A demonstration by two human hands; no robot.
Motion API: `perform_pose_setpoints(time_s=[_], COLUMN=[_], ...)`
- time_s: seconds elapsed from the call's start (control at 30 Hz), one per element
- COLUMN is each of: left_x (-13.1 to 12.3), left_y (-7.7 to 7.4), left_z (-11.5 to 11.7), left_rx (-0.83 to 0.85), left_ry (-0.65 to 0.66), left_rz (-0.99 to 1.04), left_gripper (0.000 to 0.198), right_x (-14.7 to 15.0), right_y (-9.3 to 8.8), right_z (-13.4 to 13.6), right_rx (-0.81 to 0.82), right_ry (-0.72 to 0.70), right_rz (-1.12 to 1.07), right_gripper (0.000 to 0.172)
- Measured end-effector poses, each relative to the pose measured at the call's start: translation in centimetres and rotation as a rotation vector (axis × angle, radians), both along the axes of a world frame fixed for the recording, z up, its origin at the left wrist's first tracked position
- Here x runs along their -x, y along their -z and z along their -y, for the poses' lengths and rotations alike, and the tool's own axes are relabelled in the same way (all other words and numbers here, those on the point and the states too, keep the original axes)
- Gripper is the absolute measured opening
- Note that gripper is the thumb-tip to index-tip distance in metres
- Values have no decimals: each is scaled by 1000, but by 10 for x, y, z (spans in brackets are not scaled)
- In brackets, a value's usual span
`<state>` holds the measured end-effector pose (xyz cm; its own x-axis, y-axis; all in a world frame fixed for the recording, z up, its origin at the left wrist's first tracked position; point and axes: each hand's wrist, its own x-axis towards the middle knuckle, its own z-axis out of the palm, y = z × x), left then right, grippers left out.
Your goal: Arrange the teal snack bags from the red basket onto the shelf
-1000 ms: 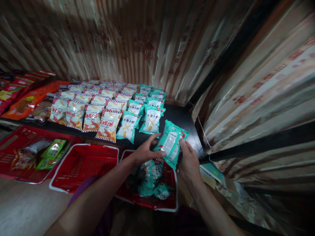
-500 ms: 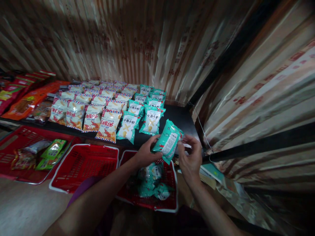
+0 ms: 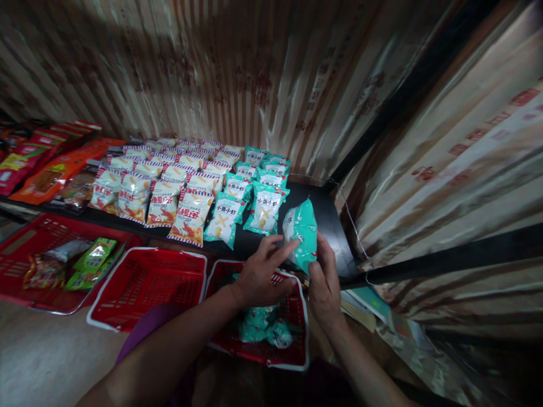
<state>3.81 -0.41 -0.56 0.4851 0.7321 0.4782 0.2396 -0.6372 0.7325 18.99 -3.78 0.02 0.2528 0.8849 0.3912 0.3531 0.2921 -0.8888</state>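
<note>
My right hand (image 3: 324, 285) grips a teal snack bag (image 3: 306, 233) by its right side, thumb in front. The bag is tilted, its teal side panel turned towards me. My left hand (image 3: 259, 275) is open, with the fingers spread and the index fingertip against the bag's front. Under the left hand, a red basket (image 3: 304, 333) contains several teal bags (image 3: 257, 325), partly hidden by that hand. On the black shelf (image 3: 328, 217) behind, teal-and-white snack bags (image 3: 265, 210) stand upright in two columns, left of the held bag.
Rows of white-and-orange snack bags (image 3: 190, 213) fill the shelf's middle, with orange packs (image 3: 55, 175) farther left. Another red basket (image 3: 148, 288) and one with green packs (image 3: 95, 255) stand below. A black post (image 3: 424, 260) and striped curtain (image 3: 479, 186) border the right.
The held bag has turned from its printed back to its side panel and is more upright. My left hand has released its edge and opened; my right hand now grips it.
</note>
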Motion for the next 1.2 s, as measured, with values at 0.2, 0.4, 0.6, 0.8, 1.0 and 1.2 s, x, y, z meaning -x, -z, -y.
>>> perform_pose_setpoints(time_s=[0.2,0.4,0.6,0.8,1.0,1.2], left_x=[0,-1,0,11,22,28], left_y=[2,2,7,12,26,22], left_z=[-4,-6,-9,-14,-20,-19], left_rx=[-254,-348,-384,-337,-338,-325], left_ry=[-115,-120,-301,-348,-364,-358], left_rz=[-82,-22,-22,-82,-109,-120], left_gripper=[53,55,47,47,50,43], right_x=[-1,8,24,42,40,26], right_y=[0,2,12,25,32,39], right_z=[-5,-15,-34,-49,-55,-56], right_rx=[261,296,340,356,281,202], right_ry=[-62,13,-45,-57,53,127], right_rz=[-177,-499,-675,-610,-54,267], right_gripper=[70,64,53,50,50,47])
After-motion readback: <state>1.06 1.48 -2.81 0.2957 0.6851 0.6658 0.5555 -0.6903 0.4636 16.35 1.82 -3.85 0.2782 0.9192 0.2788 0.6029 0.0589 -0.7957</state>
